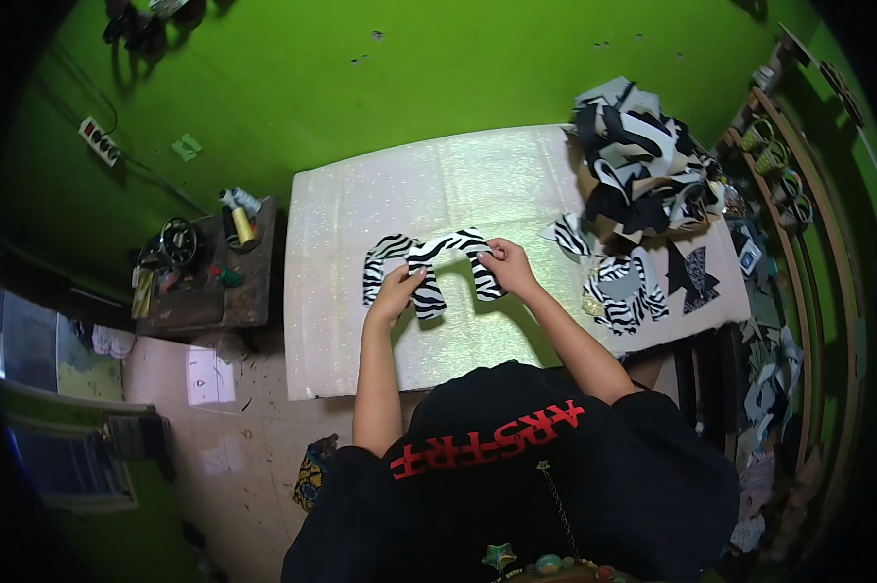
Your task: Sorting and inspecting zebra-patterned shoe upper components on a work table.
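Note:
Between my two hands, over the middle of the table, I hold a zebra-striped fabric piece [450,243] curved like an arch. My left hand [395,293] pinches its left leg near the bend. The fingers of my right hand [509,267] close on its right leg. Behind my left hand lies another zebra-striped piece [388,255], partly covered by the held one. Further right on the table rest more zebra-striped cutouts [625,296], a small striped piece [567,236] and a black patterned piece [699,280].
A pale shiny sheet covers the table [341,214]. At its back right rises a heap of black, white and grey scraps [633,146]. To the left stands a sewing machine [179,241] beside thread cones [237,219]. A wooden rack [793,194] holding shoes runs along the right wall.

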Available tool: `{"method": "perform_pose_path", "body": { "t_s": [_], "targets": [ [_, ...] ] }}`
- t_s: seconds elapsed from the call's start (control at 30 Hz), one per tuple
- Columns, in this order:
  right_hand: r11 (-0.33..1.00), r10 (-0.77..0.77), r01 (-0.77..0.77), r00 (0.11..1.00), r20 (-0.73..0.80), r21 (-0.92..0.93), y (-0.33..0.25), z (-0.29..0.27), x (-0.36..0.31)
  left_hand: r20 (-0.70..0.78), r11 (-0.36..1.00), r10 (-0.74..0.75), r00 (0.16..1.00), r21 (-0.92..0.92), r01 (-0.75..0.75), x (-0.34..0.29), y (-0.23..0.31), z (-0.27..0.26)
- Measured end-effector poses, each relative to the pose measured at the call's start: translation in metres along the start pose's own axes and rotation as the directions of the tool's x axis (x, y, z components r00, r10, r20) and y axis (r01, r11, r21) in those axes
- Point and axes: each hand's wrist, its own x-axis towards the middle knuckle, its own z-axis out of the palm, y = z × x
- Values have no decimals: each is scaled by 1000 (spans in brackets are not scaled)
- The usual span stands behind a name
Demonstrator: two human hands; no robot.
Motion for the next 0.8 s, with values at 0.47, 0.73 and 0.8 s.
{"method": "perform_pose_path", "body": {
  "t_s": [0.47,0.73,0.8],
  "targets": [
    [841,-10,-49,994,-105,-539,60,115,80,-483,978,123,867,206,-24,60,-103,-108],
    [730,82,-221,968,-238,-647,57,119,82,-489,874,140,861,470,124,66,-78,-99],
    [739,-24,-151,968,-249,-657,58,121,81,-510,831,140,849,526,179,66,-76,-98]
  ]
}}
